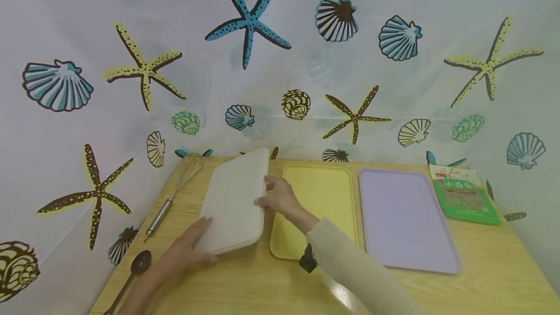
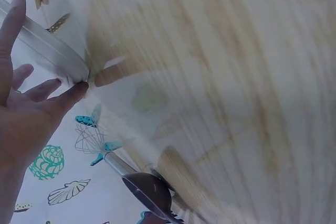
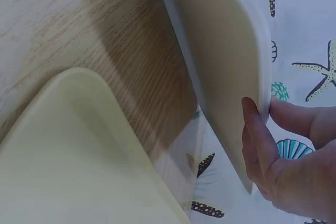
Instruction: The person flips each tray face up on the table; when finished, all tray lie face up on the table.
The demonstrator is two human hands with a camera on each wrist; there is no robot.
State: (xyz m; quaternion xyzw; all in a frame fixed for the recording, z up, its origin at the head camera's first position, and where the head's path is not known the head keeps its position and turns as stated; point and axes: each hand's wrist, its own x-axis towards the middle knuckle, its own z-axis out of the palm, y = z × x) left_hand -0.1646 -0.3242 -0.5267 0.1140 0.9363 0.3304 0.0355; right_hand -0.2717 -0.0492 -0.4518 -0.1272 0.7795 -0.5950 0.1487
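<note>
Both hands hold a white rectangular tray (image 1: 236,203) that stands tilted over the left part of the table, its right side raised higher. My left hand (image 1: 188,244) grips the near left corner; in the left wrist view its thumb and fingers are spread around the rim of the tray (image 2: 60,53). Higher up on the right edge, my right hand (image 1: 284,198) pinches the rim. The right wrist view shows that hand (image 3: 294,161) with fingers on one face of the tray (image 3: 226,45) and the thumb on the other.
Right of the white tray lie a yellow tray (image 1: 334,188) and a purple tray (image 1: 407,218). A green printed packet (image 1: 465,198) sits at the far right. On the left are a metal whisk (image 1: 162,215) and a dark spoon (image 1: 141,262). A patterned curtain (image 1: 280,72) surrounds the table.
</note>
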